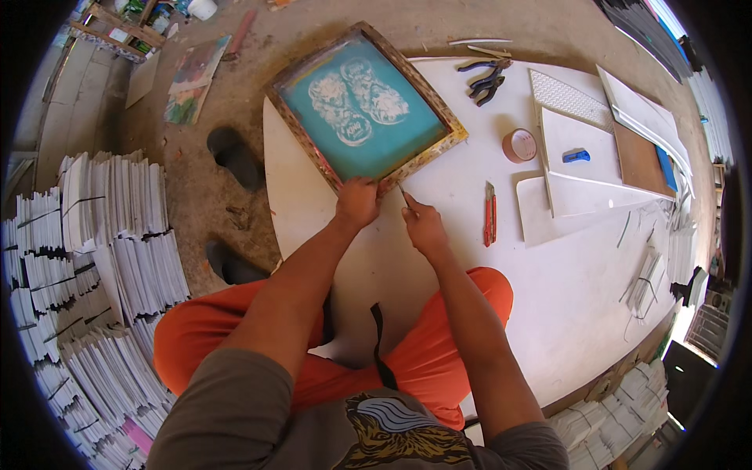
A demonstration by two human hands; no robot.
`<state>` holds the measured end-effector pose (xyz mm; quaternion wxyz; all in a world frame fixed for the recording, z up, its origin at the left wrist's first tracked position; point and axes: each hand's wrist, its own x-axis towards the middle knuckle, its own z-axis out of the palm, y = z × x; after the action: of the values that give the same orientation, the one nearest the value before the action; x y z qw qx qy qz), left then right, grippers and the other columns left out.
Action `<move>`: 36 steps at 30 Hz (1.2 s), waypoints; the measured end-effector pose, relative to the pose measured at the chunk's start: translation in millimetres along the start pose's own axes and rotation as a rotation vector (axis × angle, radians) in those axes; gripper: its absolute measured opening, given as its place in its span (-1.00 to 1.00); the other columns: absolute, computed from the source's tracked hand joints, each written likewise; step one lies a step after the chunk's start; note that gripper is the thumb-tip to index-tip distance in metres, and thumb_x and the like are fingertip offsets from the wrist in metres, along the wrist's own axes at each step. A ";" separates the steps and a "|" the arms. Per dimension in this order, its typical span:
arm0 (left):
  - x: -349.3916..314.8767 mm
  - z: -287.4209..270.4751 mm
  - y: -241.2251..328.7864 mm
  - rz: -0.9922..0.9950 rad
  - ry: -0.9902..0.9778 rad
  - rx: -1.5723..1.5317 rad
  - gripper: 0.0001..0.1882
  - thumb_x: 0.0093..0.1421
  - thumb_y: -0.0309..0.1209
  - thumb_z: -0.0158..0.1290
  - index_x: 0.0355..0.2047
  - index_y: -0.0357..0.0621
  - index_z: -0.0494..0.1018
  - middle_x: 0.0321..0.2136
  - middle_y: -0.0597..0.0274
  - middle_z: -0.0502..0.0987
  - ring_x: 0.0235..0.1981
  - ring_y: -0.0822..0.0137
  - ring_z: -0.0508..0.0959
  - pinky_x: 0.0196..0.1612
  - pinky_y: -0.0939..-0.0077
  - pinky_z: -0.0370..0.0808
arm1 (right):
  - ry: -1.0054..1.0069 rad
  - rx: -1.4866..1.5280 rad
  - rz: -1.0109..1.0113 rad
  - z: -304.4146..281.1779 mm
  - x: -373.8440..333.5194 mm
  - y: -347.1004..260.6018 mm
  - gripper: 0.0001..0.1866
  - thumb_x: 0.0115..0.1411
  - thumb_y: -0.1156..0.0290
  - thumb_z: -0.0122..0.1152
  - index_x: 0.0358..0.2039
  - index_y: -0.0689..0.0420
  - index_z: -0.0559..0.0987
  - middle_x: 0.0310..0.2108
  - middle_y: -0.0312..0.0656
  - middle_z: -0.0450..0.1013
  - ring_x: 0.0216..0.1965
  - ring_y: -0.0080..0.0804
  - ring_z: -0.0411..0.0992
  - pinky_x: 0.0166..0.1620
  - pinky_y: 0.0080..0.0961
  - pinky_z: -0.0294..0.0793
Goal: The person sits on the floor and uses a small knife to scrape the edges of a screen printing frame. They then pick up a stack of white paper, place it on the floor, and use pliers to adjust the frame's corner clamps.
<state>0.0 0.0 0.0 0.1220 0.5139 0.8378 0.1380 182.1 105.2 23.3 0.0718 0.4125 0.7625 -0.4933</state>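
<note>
A screen-printing frame (450, 138) with stained wooden sides and teal mesh (407, 145) lies at the far edge of the white board in front of me. Pale printed figures show on the mesh. My left hand (359, 202) is closed on the near side of the frame, close to its near corner. In my right hand (425, 229) is a thin, dark tool (403, 190), its tip at the frame's near side; most of it is hidden by my fingers, so its kind is unclear.
On the white board (470, 329) lie pliers (487, 78), a tape roll (519, 146), red cutters (490, 215), a blue cutter (576, 156) and panel pieces (580, 164). Dark slippers (235, 159) rest on the floor at left. Bundled white stacks (117, 204) stand at far left.
</note>
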 end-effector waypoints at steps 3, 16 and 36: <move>0.0 -2.4 2.6 0.043 0.011 -0.037 -0.83 0.12 -0.37 0.24 -0.39 -0.24 0.63 -0.32 -0.05 0.62 -0.17 -0.09 0.60 -0.03 0.00 0.53 | -0.211 0.698 0.276 -18.9 -8.6 -8.7 -0.40 0.43 0.16 0.15 0.46 -0.16 0.34 -0.56 -0.22 0.40 -0.68 -0.39 0.37 -0.61 -0.31 0.38; 8.1 -9.6 5.2 0.018 -0.040 -0.013 -0.80 0.16 -0.31 0.25 -0.36 -0.21 0.62 -0.28 0.01 0.62 -0.14 -0.06 0.59 -0.02 0.02 0.52 | -0.418 1.231 0.406 -30.7 4.6 10.7 -0.50 0.48 0.12 0.07 0.39 -0.23 0.39 -0.54 -0.32 0.38 -0.70 -0.48 0.29 -0.59 -0.43 0.37; -9.2 -7.1 1.5 0.035 0.217 0.048 -0.63 0.02 -0.17 0.39 -0.20 -0.08 0.69 -0.20 0.27 0.66 0.14 0.13 0.43 0.45 -0.18 -0.01 | 0.108 -0.175 -0.132 -8.4 -8.4 -27.7 -0.56 0.42 0.19 0.09 0.29 -0.27 0.48 -0.16 -0.02 0.67 -0.14 0.18 0.61 -0.05 0.11 0.58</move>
<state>2.9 -8.4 7.8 0.0161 0.5132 0.8401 0.1749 170.7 102.5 51.1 0.0339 0.3795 0.8308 -0.4057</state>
